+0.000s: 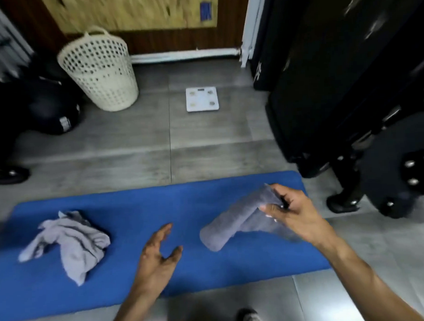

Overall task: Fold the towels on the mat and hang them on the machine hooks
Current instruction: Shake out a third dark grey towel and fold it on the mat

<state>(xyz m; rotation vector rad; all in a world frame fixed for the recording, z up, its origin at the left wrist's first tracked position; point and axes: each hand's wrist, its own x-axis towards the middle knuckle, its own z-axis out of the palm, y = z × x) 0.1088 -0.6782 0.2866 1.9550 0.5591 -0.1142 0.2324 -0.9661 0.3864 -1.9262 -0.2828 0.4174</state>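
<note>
Folded towel [234, 222] lower right of frame, over blue mat [140, 206], pinched at top end by right hand [288, 209]; left hand [159, 252] open, holding nothing. Crumpled towel [69, 239] lower left on mat. Soft, light, floppy cloth; prob. best taken at corners/fold edge.

Bare floor [143, 148] is lying open beyond the blue mat [126, 211], with only a small scale [202, 99] sitting on it. A black machine [347, 83] is crowding the mat's far right corner; a basket [99, 70] and dark gear [36, 106] are standing beyond its left end.
</note>
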